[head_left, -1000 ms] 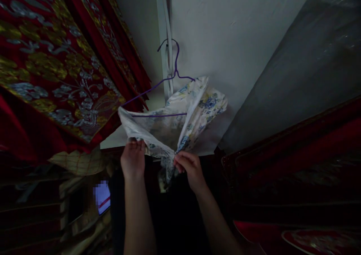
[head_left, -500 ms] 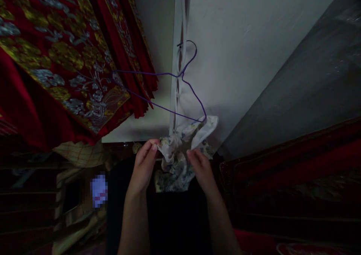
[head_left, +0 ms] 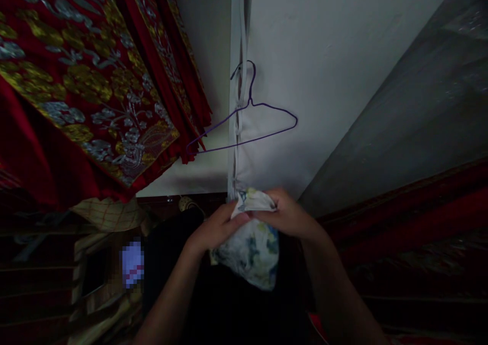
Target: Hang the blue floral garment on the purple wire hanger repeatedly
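A white cloth with blue and yellow flower print (head_left: 249,248) hangs bunched between both my hands. My left hand (head_left: 215,228) pinches its upper left edge and my right hand (head_left: 292,215) grips its top from the right. Above them a thin purple wire hanger (head_left: 244,126) hangs bare from a white strap (head_left: 238,80) against the pale wall, tilted slightly and apart from the cloth.
Red cloth with gold and silver embroidery (head_left: 84,80) hangs at the upper left. A grey slanted panel (head_left: 412,106) fills the right. Dark red furniture (head_left: 400,243) stands at the lower right. Cluttered dim shelves (head_left: 57,274) with a checked cloth lie at the lower left.
The flowered cloth has come off the purple hanger and is now gathered in both hands lower down. The hanger has swung back and hangs bare.
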Demonstrator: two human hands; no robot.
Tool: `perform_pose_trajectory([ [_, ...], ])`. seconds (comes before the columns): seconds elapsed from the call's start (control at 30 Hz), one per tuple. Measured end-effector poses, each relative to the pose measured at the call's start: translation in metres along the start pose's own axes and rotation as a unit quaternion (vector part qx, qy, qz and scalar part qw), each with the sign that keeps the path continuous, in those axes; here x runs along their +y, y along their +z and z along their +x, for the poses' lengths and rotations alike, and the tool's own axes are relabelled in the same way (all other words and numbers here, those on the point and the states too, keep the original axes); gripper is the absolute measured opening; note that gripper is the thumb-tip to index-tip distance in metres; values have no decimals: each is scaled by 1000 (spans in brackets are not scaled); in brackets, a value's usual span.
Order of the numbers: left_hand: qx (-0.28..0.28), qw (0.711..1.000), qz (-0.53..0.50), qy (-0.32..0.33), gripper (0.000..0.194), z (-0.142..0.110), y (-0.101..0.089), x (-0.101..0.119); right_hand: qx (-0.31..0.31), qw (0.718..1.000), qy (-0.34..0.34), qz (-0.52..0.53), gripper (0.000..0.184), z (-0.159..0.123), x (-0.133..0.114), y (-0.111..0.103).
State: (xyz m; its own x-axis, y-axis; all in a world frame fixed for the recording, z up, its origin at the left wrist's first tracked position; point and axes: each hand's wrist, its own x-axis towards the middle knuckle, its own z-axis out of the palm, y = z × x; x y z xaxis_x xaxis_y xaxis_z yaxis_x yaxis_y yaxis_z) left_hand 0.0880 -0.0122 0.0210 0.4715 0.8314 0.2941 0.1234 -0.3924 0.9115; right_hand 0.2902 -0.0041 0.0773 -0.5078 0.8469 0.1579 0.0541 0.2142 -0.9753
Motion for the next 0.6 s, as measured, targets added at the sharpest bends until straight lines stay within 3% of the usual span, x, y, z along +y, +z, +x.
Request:
perform_pose_trajectory([
  [0.1, -73, 987, 132, -48, 26, -6, -9, -16, 137, 982, -117, -62, 7, 33, -7, -31],
  [0.2, -30, 977, 200, -60, 25, -12, -21, -18, 293, 940, -175, -3, 18, 76, 12, -45],
  [0.33, 15, 986, 158, -56, 33, -15, -38, 5, 274, 958, -87, 0, 23, 126, 53, -41],
  [0.43, 3, 981, 169, -98, 42, -20, -55, 21, 283, 957, -37, -59, 25, 134, 72, -49],
  [0.5, -35, 953, 257, -155, 49, -27, -70, 24, 306, 948, -19, -83, 23, 122, 77, -63],
  [0.6, -97, 876, 410, -236, 56, -35, -92, 21, 320, 937, -6, -143, 22, 91, 72, -85],
])
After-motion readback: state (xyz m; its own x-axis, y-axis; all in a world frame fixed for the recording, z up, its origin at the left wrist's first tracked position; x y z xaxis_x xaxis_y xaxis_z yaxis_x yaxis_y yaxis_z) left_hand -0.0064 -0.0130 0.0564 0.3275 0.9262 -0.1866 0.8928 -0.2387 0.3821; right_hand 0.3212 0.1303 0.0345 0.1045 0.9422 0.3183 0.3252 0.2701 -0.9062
